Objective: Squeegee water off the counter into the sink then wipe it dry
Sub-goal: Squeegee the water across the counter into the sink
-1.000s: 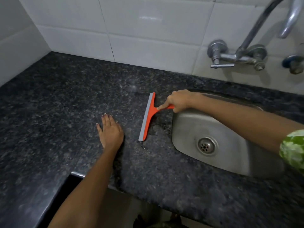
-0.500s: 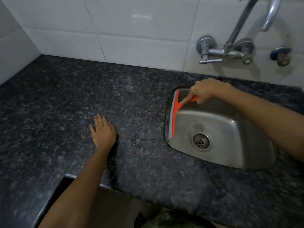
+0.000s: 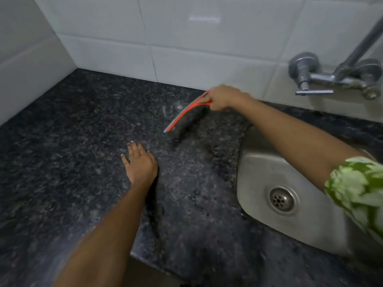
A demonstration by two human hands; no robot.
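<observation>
The right hand (image 3: 222, 97) grips the orange squeegee (image 3: 186, 112) over the worktop (image 3: 83, 141) left of the sink (image 3: 290, 183), left hand (image 3: 139, 162) flat, so another sinkward pull likely follows.

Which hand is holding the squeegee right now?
The right hand, reaching over the counter left of the sink, grips the orange squeegee by its handle. The left hand holds nothing and lies flat on the counter.
</observation>
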